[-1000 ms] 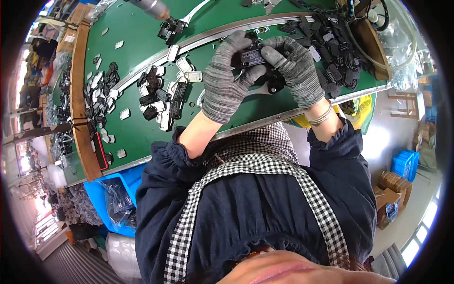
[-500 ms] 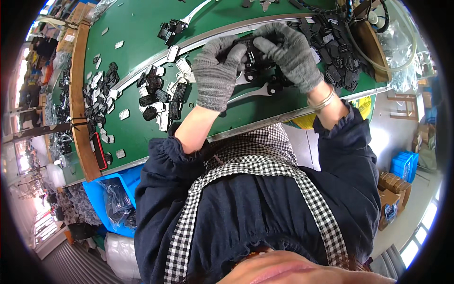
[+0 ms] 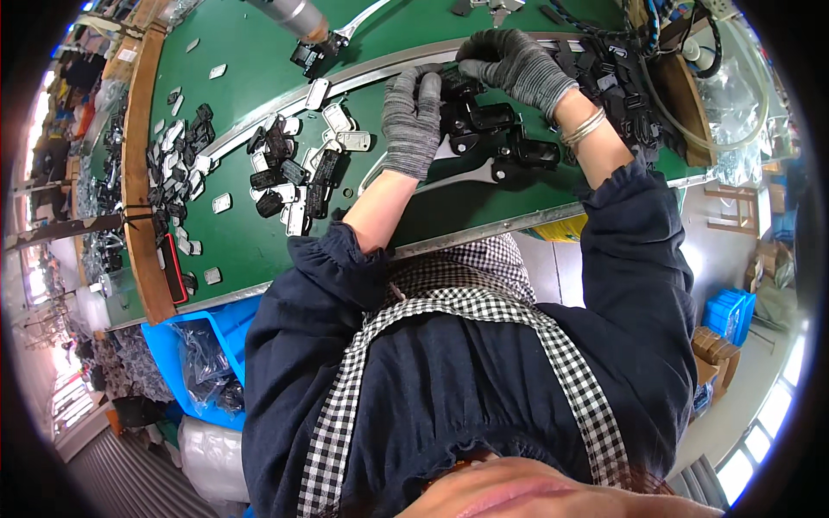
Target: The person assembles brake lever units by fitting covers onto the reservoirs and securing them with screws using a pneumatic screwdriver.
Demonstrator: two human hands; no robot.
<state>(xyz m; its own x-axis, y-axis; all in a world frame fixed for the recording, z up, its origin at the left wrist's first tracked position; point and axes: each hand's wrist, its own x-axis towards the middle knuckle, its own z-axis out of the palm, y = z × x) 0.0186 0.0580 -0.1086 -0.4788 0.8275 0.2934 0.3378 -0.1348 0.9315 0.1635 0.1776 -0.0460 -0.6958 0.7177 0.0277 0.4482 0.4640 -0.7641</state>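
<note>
My gloved left hand and gloved right hand are close together over the green bench, both closed around a black plastic part. The left fingers press together along its left side. The right fingers curl over its far end, and the glove hides where they touch. Just nearer to me lie two black clamp-like assemblies with metal levers; one black body is close below the held part, and another is at its right. A silvery lever points left from the nearer one.
Black and pale oblong parts lie in a pile left of my hands, with another pile by the wooden edge. Flat black pieces heap at right. A grey cylindrical shape reaches a far lever assembly. A blue bin stands below left.
The hands have tilted and shifted slightly around the black part, uncovering the assemblies beneath. My right hand has moved up and leftward. The grey cylindrical shape has come in at the top.
</note>
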